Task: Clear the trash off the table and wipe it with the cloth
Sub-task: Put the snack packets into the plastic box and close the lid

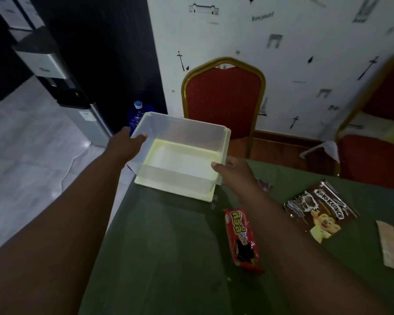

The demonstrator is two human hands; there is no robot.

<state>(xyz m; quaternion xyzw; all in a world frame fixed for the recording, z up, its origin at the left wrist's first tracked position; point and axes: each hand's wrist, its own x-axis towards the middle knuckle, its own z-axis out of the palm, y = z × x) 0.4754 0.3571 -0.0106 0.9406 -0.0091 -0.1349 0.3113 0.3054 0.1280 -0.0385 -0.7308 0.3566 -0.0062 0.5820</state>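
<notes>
A translucent plastic bin [187,130] with a pale yellow base stands at the far left corner of the green table [159,235]. My left hand [125,144] grips its left rim, thumb over the edge. My right hand [234,170] grips its near right corner. On the table lie a red biscuit wrapper [242,239], a brown Koko Krunch packet [321,210], a pale paper strip [390,245] at the right, and a small dark wrapper [264,184] half hidden behind my right wrist. No cloth is in view.
A red chair with a gold frame [223,98] stands behind the table against the wall. A second red chair [378,142] is at the right. A blue water bottle [135,114] and a dispenser [62,85] stand on the floor at the left.
</notes>
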